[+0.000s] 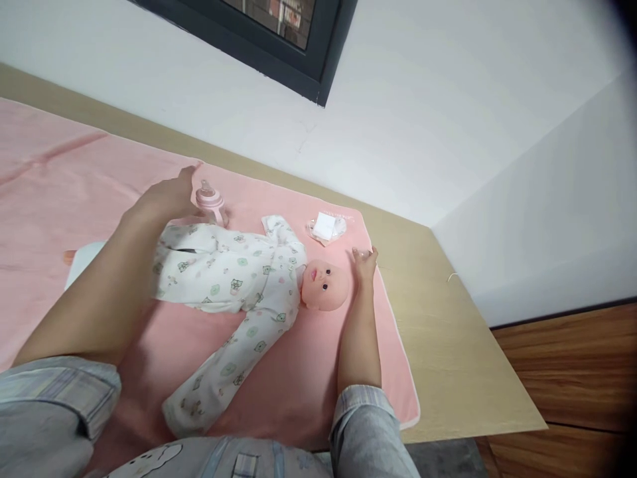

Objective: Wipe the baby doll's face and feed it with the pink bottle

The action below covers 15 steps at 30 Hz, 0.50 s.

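Observation:
A baby doll [324, 287] lies on its back, its bald head to the right, in a white printed sleepsuit [259, 269]. One long sleeve stretches toward me. My left hand [172, 192] is just left of a pink baby bottle [209, 198] with a clear teat, fingers apart and close to its side; whether they touch it I cannot tell. Beyond the doll's head, my right hand [365, 264] has its fingers around a small clear piece [365, 253], too small to name. A clear packet with a white square label [324, 226] lies above the doll's head.
A pink blanket [298, 385] covers much of the wooden table [438, 345]. Behind the table is a white wall [398, 133] with a dark-framed window [298, 66]. Brown wooden panels [572, 365] stand at the lower right.

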Available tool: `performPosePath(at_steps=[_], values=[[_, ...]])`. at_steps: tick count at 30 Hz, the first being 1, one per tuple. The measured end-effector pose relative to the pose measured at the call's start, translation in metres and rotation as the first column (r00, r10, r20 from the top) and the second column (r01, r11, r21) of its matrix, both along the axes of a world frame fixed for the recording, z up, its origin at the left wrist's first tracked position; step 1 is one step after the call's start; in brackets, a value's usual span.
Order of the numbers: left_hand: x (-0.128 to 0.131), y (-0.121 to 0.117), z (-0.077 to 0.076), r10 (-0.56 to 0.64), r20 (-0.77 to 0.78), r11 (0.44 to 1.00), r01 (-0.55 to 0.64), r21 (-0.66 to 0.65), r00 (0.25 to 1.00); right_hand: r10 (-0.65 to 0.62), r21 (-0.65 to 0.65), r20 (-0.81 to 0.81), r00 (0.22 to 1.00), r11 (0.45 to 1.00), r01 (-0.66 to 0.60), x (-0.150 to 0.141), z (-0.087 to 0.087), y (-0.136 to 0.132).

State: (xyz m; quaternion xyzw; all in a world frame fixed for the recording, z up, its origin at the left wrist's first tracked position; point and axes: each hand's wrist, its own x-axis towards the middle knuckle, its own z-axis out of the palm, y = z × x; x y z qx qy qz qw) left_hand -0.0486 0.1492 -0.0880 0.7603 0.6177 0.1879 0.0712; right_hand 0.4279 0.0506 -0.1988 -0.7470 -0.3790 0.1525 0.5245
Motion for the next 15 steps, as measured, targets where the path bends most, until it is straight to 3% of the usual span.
performPosePath(at_steps=[2,5,7,9,12,15], values=[[0.007,-0.017,0.018,0.140,-0.067,0.990,-0.140,-0.002,0.988,-0.012,0.054,-0.020,1.000,0.998,0.013,0.000,0.001,0.000],[0.027,-0.046,0.045,0.118,0.003,0.973,-0.116,0.199,0.993,-0.062,0.196,0.015,0.998,0.979,0.057,-0.001,0.006,-0.001],[0.047,-0.061,0.058,-0.020,0.045,0.956,0.006,0.293,0.999,-0.134,0.307,0.086,0.987,0.946,0.102,-0.004,0.012,-0.004],[0.073,-0.070,0.068,-0.212,0.063,0.940,0.186,0.285,0.975,-0.201,0.389,0.148,0.968,0.912,0.130,-0.009,0.019,-0.008],[0.118,-0.072,0.074,-0.453,-0.038,0.885,0.454,0.106,0.891,-0.162,0.409,0.218,0.962,0.910,0.060,-0.020,0.027,-0.013],[0.163,-0.067,0.071,-0.658,-0.185,0.752,0.650,-0.109,0.730,-0.015,0.355,0.249,0.968,0.932,-0.076,-0.032,0.031,-0.014]])
